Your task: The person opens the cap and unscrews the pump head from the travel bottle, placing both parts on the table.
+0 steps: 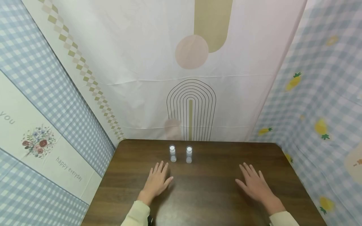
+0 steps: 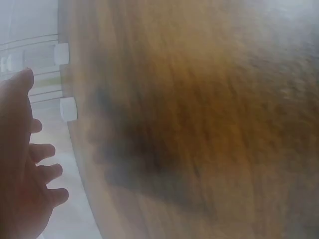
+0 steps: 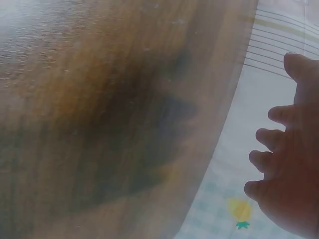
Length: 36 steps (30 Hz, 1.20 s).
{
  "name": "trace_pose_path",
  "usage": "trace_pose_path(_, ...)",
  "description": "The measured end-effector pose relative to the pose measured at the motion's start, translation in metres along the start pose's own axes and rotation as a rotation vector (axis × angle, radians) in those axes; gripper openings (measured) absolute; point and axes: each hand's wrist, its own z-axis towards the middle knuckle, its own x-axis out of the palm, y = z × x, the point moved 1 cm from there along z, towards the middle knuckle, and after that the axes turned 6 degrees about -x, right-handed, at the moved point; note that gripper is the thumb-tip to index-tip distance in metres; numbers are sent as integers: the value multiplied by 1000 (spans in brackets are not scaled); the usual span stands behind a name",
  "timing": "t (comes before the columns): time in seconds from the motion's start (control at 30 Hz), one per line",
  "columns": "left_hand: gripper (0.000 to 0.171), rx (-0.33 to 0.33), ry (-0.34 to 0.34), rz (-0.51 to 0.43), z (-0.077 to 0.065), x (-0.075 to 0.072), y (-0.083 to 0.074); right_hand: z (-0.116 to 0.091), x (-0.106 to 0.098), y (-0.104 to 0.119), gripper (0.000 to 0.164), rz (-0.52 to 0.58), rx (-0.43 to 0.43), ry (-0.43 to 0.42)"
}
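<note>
Two small clear bottles with white tops stand upright near the far edge of the surface [image 1: 203, 201], a little left of that edge's middle. The left bottle [image 1: 173, 153] and the right bottle [image 1: 189, 154] are side by side with a narrow gap between them, and each has a pale lower end.

The left hand [image 1: 157, 180] is just beside the left bottle without touching it, slightly toward the surface's left and near edges. Its fingers are extended toward the far edge, with the thumb held apart and pointing to the bottles' side. The right hand [image 1: 255, 185] is well apart from both bottles, toward the right edge of the surface, also with straight, parted fingers and the thumb out to the side. Both wrist views show each hand above the surface, with a blurred shadow on the wood.

Pale sleeves [image 1: 135, 213] cover both forearms. Beyond the far edge hangs a white cloth [image 1: 141, 103] printed with arches and rounded shapes. A blue-checked cloth [image 1: 85, 119] is past the left edge, and a checked pineapple cloth [image 1: 299, 103] past the right edge.
</note>
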Motion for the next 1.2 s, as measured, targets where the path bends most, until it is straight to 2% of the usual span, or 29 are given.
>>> trace_pose_path(0.23,68,-18,11,-68,14,-4,-1,14,-6,6,79,23,-18,-9)
trace_pose_path(0.53,67,-107,16,-169,37,-2,1,26,-8,18,77,52,-49,-42)
trace_pose_path(0.73,69,-147,3,-247,49,1,0,33,0,25,75,112,-56,-50)
trace_pose_path(1.03,72,-268,-25,-511,74,4,-6,37,14,33,71,131,-76,-61)
trace_pose_path(1.2,75,-337,-63,-627,82,8,-6,40,19,40,71,151,-84,-77)
